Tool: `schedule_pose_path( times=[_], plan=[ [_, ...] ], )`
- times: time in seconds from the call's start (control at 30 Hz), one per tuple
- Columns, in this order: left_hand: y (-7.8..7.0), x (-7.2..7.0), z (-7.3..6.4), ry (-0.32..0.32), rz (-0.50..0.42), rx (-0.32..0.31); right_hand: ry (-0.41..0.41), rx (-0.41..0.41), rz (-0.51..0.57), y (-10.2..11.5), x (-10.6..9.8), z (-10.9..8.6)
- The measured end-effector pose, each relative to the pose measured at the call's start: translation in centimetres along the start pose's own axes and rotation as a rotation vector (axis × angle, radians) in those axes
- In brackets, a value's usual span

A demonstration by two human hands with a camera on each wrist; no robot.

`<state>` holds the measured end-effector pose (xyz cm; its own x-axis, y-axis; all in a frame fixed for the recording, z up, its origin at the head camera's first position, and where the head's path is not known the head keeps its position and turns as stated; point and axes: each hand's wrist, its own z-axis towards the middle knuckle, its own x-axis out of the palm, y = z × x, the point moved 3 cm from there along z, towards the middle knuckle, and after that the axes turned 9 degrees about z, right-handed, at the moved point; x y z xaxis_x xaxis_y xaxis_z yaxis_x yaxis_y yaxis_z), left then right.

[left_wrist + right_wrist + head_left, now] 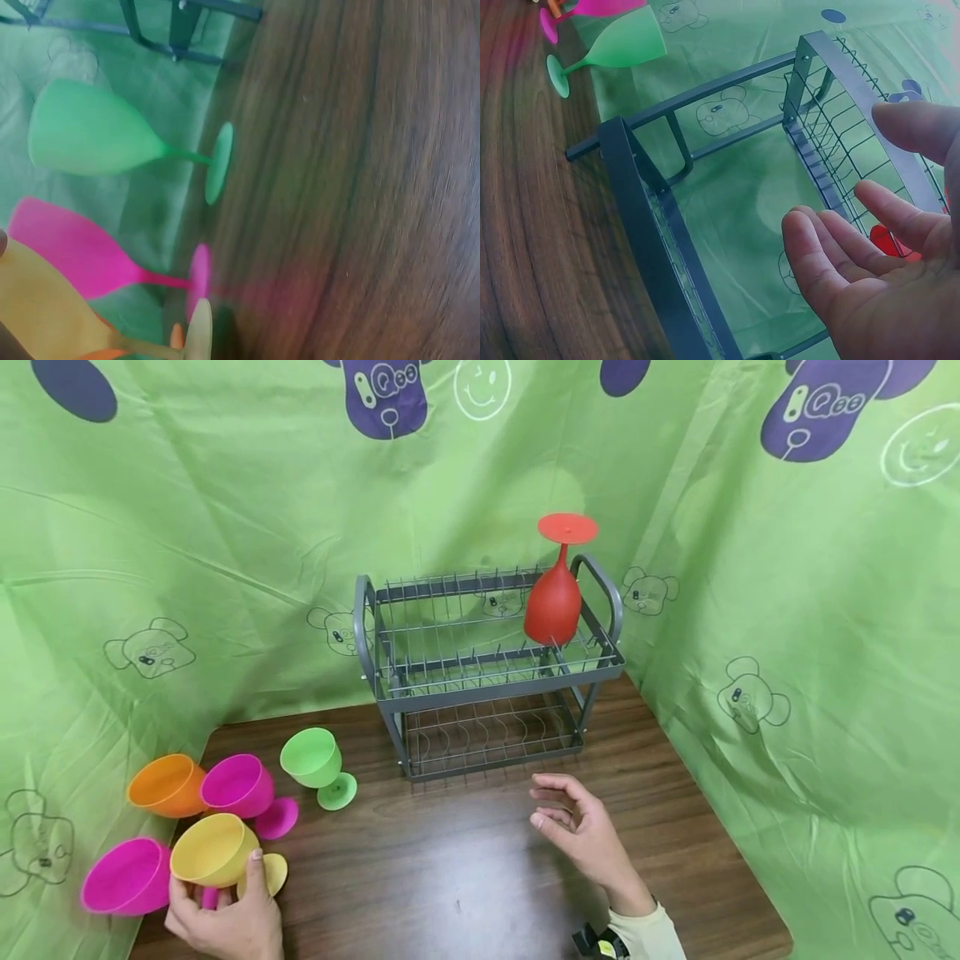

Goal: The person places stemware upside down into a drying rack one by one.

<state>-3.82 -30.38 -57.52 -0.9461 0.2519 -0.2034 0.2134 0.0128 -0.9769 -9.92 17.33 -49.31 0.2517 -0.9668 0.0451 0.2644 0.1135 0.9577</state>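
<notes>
At the table's left, my left hand [232, 922] grips a yellow plastic goblet [213, 852], thumb on its near side and fingers around the bowl. In the left wrist view the yellow goblet [52, 307] shows its stem and foot near the table. Close by stand a pink goblet [236, 787], an orange goblet [165, 785] and another pink goblet [123, 877], partly hidden by the hand. My right hand [588, 839] holds nothing and hovers before the dish rack [495, 687], fingers loosely bent. Upside down on the rack's upper tier sits a red goblet [555, 606].
A green goblet [311, 758] stands upright between the pink goblet and the rack. Beneath everything is a dark wooden table [420, 860]. Green printed cloth [247, 527] hangs behind and along both sides. The rack's lower wire tier [487, 739] sits just above the table.
</notes>
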Motion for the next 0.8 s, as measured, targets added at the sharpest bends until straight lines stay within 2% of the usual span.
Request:
schedule_pose_path(
  times=[0.1, 0.17, 0.27, 0.33, 0.43, 0.5, 0.57, 0.8],
  plan=[
    [-0.6, -0.4, -1.1, -0.007, 0.0, 0.018, 0.001, 0.003, -0.018, 0.0, 0.1, 0.2],
    [-1.2, -0.6, -1.8, -0.008, 0.015, 0.063, -0.001, 0.006, -0.035, 0.1, 0.1, 0.4],
    [-2.4, -0.5, -3.2, 0.01, 0.043, 0.182, -0.005, 0.006, -0.071, 0.2, 0.2, 0.6],
    [-3.8, -0.5, -4.7, 0.037, 0.064, 0.274, -0.005, 0.013, -0.099, 0.3, 0.3, 0.8],
    [-4.6, -0.2, -6.0, 0.087, 0.082, 0.405, 0.012, 0.01, -0.132, 0.6, 0.5, 1.0],
    [-5.0, -0.2, -6.7, 0.113, 0.097, 0.48, 0.024, 0.012, -0.142, 0.9, 0.7, 1.2],
    [-4.6, 0.0, -6.8, 0.146, 0.119, 0.56, 0.037, 0.006, -0.143, 1.1, 0.9, 1.3],
    [-6.1, 0.3, -9.4, 0.31, 0.141, 0.777, 0.075, -0.027, -0.161, 1.7, 1.7, 1.7]
  ],
)
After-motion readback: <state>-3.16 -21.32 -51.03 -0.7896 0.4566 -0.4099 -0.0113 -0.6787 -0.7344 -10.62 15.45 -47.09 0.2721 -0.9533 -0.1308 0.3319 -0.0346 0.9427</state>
